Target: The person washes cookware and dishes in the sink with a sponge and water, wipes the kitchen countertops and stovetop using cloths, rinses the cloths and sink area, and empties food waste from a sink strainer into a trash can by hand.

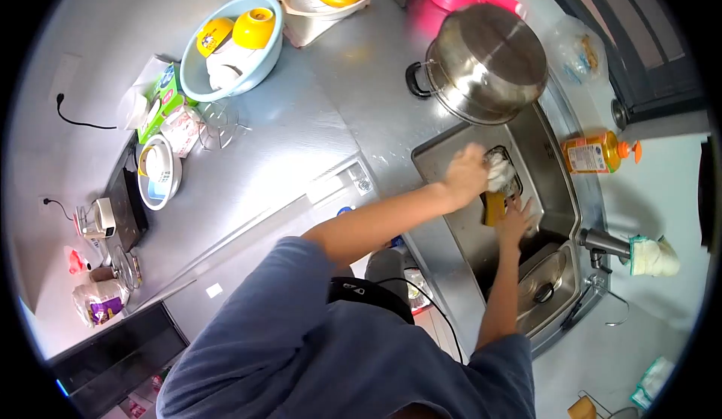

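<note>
Both my hands are over the steel sink [436, 162]. My left hand [466, 176], blurred by motion, has its fingers curled at a white crumpled wad [499, 171]; whether this is cloth or foam I cannot tell. Beneath the wad shows a dark-edged object [518, 186], mostly covered. My right hand [514, 223] has its fingers spread and lies beside a yellow block-like thing [493, 209], seemingly touching it. Whether the yellow thing and the dark-edged object are one piece is unclear.
A large steel pot [489, 62] stands over the sink's far end. An orange soap bottle [590, 153] and the faucet [602, 243] are on the right. A strainer [543, 276] sits in the near basin. Leftward, a blue basin [278, 52] holds yellow bowls [254, 28].
</note>
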A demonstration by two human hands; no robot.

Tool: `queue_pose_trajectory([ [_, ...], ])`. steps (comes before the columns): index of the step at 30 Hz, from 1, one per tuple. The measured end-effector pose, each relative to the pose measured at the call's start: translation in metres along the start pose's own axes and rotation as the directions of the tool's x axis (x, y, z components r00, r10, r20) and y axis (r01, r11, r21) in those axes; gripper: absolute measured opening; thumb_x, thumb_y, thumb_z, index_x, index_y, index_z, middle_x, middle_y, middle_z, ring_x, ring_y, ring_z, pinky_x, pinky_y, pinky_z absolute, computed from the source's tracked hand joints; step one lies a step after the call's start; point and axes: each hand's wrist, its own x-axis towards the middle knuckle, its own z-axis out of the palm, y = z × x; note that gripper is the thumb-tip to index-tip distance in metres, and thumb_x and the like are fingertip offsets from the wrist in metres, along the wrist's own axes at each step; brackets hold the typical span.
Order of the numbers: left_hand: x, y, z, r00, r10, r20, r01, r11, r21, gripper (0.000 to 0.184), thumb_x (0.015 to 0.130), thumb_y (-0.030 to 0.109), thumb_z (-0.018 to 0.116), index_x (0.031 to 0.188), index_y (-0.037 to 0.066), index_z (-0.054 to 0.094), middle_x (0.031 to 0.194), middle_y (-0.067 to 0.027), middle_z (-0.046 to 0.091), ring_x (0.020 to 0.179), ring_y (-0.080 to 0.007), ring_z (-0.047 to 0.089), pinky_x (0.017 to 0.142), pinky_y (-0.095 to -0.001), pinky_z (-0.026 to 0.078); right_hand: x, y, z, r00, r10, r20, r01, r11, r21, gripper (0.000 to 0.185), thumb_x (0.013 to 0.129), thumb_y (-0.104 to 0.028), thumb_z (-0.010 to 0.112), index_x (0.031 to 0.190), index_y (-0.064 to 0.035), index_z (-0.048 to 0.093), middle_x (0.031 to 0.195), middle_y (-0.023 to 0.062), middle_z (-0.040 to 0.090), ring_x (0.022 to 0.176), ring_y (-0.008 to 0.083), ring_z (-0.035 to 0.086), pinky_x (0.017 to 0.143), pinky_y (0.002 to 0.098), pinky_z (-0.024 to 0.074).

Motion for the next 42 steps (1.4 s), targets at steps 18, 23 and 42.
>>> queue_pose_trajectory([
  [18,-0.236,-0.209,-0.219,0.600,-0.799,-0.029,-0.088,-0.030,-0.996,0.045,0.080,-0.002,0.034,0.123,-0.001,0.047,0.101,-0.0098,0.059,0.083,-0.0100,0.057,0.068,-0.0234,0.048,0.086,-0.289,0.275,0.945,-0.323,0.054,0.155,0.584,0.797,0.029,0.094,-0.017,0.051,0.116,0.0012,0.054,0.107,0.0093,0.062,0.097,0.0158,0.059,0.082,0.0302,0.0475],
  [23,-0.266,-0.239,-0.164,0.613,-0.731,0.299,0.366,-0.072,-0.928,0.062,0.089,0.008,0.052,0.143,0.010,0.020,0.123,-0.0133,0.043,0.090,-0.0173,0.059,0.065,-0.0263,0.052,0.096,-0.256,0.333,0.928,-0.214,-0.305,0.211,0.976,-0.043,0.047,0.081,-0.012,0.061,0.125,-0.0013,0.046,0.116,0.0198,0.051,0.102,0.0288,0.052,0.090,0.0406,0.0414],
  [42,-0.290,-0.222,-0.222,0.811,-0.575,0.112,0.450,0.489,-0.747,0.021,0.095,0.009,0.045,0.106,0.000,0.060,0.096,-0.0065,0.062,0.074,-0.0110,0.059,0.057,-0.0200,0.041,0.099,-0.233,0.386,0.874,-0.487,0.000,0.344,0.618,-0.707,0.064,0.083,-0.033,0.053,0.129,0.0089,0.041,0.141,0.0265,0.029,0.134,0.0415,0.021,0.111,0.0481,0.0142],
])
